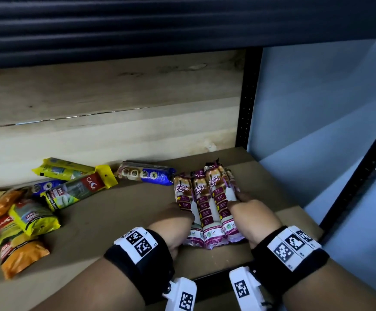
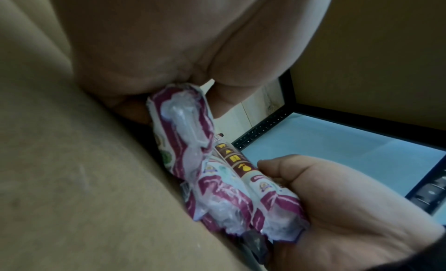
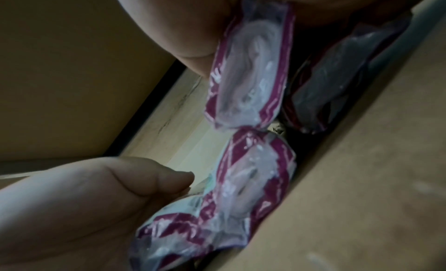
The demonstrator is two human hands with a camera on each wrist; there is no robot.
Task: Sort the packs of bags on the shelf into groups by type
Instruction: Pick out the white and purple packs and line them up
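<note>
On the shelf (image 1: 119, 212), a row of maroon drawstring packs (image 1: 205, 198) lies side by side at the right, near the black upright (image 1: 247, 104). The left hand (image 1: 171, 223) presses the row's left side, its fingers curled round the outer pack; that grip is closed on the packs. The right hand (image 1: 253, 218) clasps the row's right side the same way, thumb on top. Well apart on the left lies a loose heap of yellow packs (image 1: 34, 218), orange packs (image 1: 23, 254) and a blue pack (image 1: 146, 173).

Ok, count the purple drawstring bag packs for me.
4 visible: three side by side between the left hand and right hand, at; a fourth mostly hidden at the right edge. More may be hidden.
</note>
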